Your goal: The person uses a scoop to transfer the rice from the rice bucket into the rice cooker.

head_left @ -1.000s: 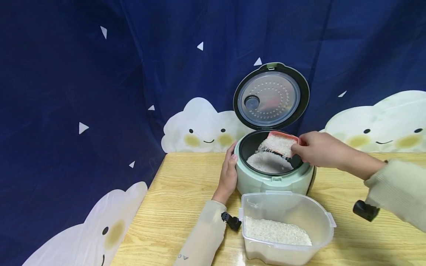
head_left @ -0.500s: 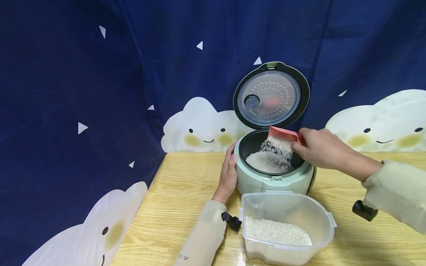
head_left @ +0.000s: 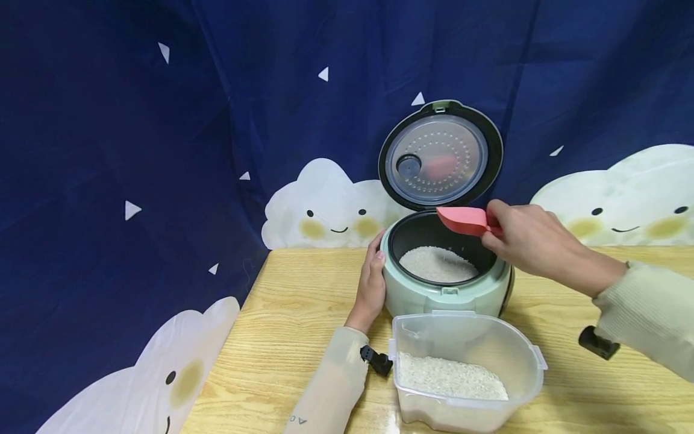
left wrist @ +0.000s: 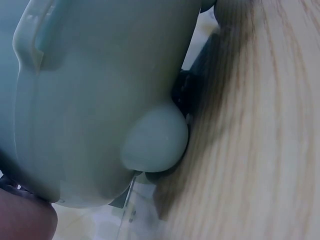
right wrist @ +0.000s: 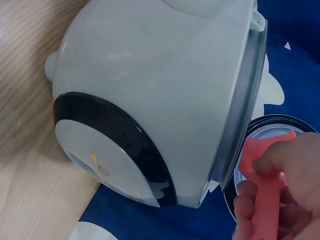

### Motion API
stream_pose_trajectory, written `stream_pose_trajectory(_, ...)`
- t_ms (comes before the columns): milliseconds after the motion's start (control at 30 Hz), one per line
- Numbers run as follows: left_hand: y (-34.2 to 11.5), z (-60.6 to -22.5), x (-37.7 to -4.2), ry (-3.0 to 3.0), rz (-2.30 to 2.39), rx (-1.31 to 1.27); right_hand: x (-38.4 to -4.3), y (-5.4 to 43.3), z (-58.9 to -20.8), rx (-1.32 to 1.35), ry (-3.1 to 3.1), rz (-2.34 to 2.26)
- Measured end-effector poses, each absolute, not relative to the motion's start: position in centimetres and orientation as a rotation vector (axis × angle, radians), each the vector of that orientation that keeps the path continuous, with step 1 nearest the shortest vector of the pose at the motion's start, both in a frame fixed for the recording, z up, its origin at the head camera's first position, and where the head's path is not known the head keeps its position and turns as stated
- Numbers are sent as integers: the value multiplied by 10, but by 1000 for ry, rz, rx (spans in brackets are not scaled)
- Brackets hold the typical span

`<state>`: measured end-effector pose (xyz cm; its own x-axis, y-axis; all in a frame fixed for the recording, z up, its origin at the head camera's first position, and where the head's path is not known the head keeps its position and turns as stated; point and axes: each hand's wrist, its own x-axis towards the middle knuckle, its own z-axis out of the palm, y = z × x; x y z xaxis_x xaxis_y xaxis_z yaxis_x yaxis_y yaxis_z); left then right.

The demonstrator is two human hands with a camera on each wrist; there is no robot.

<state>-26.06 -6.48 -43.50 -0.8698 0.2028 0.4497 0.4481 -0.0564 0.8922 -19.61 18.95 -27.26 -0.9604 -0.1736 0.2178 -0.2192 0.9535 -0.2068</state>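
Observation:
A mint-green rice cooker (head_left: 444, 304) stands on the table with its lid (head_left: 439, 160) raised. White rice (head_left: 438, 264) lies in its dark inner pot. My left hand (head_left: 371, 286) rests along the cooker's left side, its fingers fairly straight; in the left wrist view only a bit of the hand (left wrist: 25, 217) shows beside the cooker wall (left wrist: 100, 100). Over the pot's right rim my right hand (head_left: 523, 235) grips a pink rice scoop (head_left: 462, 220) by its handle. The scoop is tipped on its side, and no grains fall from it.
A clear plastic bin (head_left: 472, 328) partly filled with rice (head_left: 452, 378) stands in front of the cooker. The wooden table (head_left: 303, 301) has its left edge near the left forearm. A blue cloth (head_left: 303, 90) with cloud prints hangs right behind the cooker.
My right hand has turned the scoop over and raised it slightly. The rice in it has poured down into the pot. The left hand stays on the cooker.

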Motion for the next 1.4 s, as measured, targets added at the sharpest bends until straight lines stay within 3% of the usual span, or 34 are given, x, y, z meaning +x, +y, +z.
stream_pose_trajectory(1400,-63,-431,-256,-2083,-2050,-637,-98,166,-278,662,-2728,235)
